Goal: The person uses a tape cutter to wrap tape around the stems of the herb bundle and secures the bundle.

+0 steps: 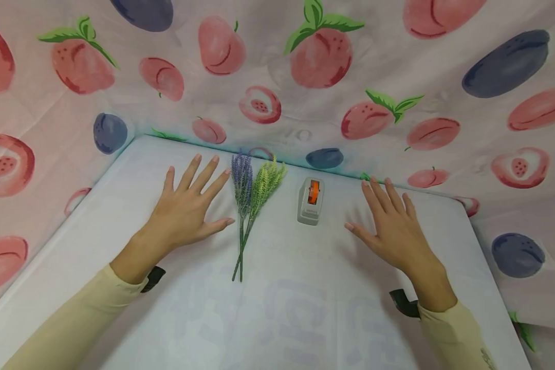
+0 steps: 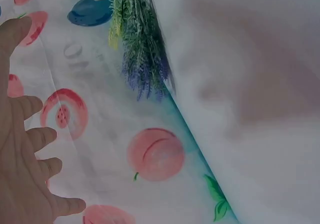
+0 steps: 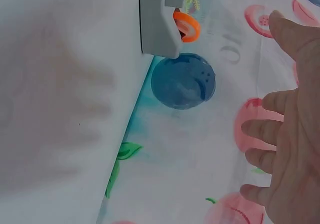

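Two artificial flower stems lie crossed near the middle of the white table: a purple lavender stem and a yellow-green one. Right of them stands a grey tape dispenser with an orange roll core. My left hand, fingers spread, hovers left of the stems and holds nothing. To the right of the dispenser, my right hand is likewise spread and holds nothing. The stems' flower heads show in the left wrist view, the dispenser in the right wrist view.
The white table ends at the back against a fruit-printed cloth, which also rises along the left and right sides. A dark strap piece shows at the left wrist and another dark mount at the right wrist.
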`<action>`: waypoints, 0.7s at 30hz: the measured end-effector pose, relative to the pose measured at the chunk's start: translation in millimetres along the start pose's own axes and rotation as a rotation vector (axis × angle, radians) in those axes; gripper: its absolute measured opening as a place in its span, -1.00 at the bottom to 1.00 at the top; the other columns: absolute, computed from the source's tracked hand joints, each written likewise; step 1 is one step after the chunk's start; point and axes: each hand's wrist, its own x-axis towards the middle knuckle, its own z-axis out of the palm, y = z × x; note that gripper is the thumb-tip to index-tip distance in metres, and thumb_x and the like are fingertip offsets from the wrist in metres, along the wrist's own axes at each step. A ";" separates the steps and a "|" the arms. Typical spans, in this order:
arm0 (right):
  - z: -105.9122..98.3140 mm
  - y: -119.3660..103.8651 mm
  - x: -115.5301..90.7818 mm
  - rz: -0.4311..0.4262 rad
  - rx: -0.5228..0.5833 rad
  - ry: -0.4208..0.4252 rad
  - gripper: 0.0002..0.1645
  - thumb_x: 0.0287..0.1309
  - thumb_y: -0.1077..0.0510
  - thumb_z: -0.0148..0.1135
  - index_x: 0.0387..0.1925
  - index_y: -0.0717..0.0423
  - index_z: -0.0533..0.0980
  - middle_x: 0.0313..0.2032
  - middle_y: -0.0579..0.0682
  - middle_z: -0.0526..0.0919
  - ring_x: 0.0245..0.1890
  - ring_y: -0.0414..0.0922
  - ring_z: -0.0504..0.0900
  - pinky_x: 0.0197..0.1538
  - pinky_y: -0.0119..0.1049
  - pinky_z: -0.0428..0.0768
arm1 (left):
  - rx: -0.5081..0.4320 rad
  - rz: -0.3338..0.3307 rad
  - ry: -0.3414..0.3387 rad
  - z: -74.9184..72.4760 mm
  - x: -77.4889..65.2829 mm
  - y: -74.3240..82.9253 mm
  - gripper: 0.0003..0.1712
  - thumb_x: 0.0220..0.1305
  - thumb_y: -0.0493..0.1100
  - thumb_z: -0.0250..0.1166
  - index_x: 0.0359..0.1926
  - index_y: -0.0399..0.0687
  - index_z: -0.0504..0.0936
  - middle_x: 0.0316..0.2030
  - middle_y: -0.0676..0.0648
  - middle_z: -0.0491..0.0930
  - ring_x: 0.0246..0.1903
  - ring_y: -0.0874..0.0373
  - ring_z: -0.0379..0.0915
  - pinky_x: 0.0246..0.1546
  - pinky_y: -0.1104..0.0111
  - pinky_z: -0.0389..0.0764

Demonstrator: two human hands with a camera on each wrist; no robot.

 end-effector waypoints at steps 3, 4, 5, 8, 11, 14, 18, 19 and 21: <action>0.1 -1.3 4.0 -0.016 0.021 0.013 0.16 0.27 -0.39 0.21 0.64 -0.02 -0.07 0.59 0.14 0.03 0.60 0.16 -0.14 0.50 0.32 -0.08 | -0.020 0.023 0.026 3.4 3.4 3.5 0.14 0.17 0.43 0.31 0.60 0.01 0.12 0.60 -0.18 -0.03 0.57 -0.25 -0.18 0.29 -0.39 0.19; 0.0 -1.8 5.6 -0.023 0.031 0.019 0.14 0.28 -0.37 0.22 0.63 0.00 -0.04 0.58 0.14 0.05 0.60 0.17 -0.11 0.50 0.31 -0.04 | -0.029 0.031 0.034 4.5 4.8 4.7 0.15 0.17 0.41 0.32 0.60 -0.01 0.10 0.59 -0.20 -0.01 0.56 -0.25 -0.17 0.29 -0.35 0.23; 0.6 -1.9 7.2 -0.028 0.041 0.025 0.12 0.28 -0.36 0.23 0.62 0.01 -0.02 0.58 0.13 0.07 0.59 0.16 -0.09 0.50 0.30 0.00 | -0.039 0.039 0.044 5.8 6.4 5.9 0.16 0.17 0.39 0.34 0.61 -0.03 0.09 0.58 -0.23 0.00 0.56 -0.26 -0.16 0.28 -0.31 0.28; 2.9 -1.4 12.0 -0.053 0.069 0.063 0.05 0.28 -0.27 0.30 0.59 0.07 0.09 0.54 0.14 0.17 0.57 0.17 0.02 0.48 0.26 0.11 | -0.071 0.059 0.064 10.1 12.1 9.5 0.17 0.20 0.34 0.37 0.61 -0.11 0.05 0.55 -0.29 0.05 0.54 -0.28 -0.10 0.30 -0.23 0.34; 6.1 -0.6 16.2 -0.082 0.098 0.120 -0.04 0.26 -0.15 0.38 0.52 0.15 0.22 0.48 0.15 0.29 0.51 0.16 0.18 0.44 0.22 0.23 | -0.153 0.057 0.067 14.3 17.8 13.8 0.15 0.24 0.28 0.38 0.59 -0.20 0.05 0.52 -0.33 0.11 0.52 -0.29 -0.04 0.38 -0.15 0.28; 8.5 -0.2 19.6 -0.095 0.145 0.190 -0.16 0.22 -0.02 0.44 0.43 0.19 0.35 0.41 0.17 0.40 0.43 0.14 0.33 0.37 0.19 0.36 | -0.273 0.047 0.074 18.1 22.9 19.1 0.09 0.27 0.18 0.42 0.55 -0.28 0.11 0.49 -0.33 0.18 0.49 -0.27 0.05 0.43 -0.08 0.22; 9.5 0.0 24.1 -0.092 0.223 0.278 -0.32 0.21 0.12 0.45 0.32 0.19 0.47 0.28 0.19 0.53 0.32 0.15 0.46 0.28 0.20 0.46 | -0.408 0.029 0.087 21.9 29.7 26.7 0.01 0.27 0.10 0.45 0.51 -0.30 0.18 0.45 -0.28 0.24 0.43 -0.22 0.16 0.40 -0.03 0.29; 10.0 0.4 25.4 -0.093 0.239 0.294 -0.35 0.21 0.14 0.44 0.30 0.19 0.49 0.26 0.19 0.55 0.30 0.15 0.48 0.27 0.20 0.47 | -0.432 0.024 0.086 22.9 31.6 28.3 -0.01 0.28 0.09 0.45 0.51 -0.30 0.19 0.45 -0.28 0.25 0.42 -0.21 0.18 0.38 -0.03 0.31; 10.6 1.0 28.1 -0.098 0.267 0.320 -0.40 0.20 0.18 0.44 0.26 0.20 0.52 0.20 0.20 0.59 0.26 0.16 0.51 0.26 0.19 0.48 | -0.474 0.012 0.078 24.2 35.7 31.7 -0.04 0.30 0.07 0.43 0.50 -0.30 0.20 0.44 -0.28 0.26 0.41 -0.20 0.19 0.37 -0.04 0.33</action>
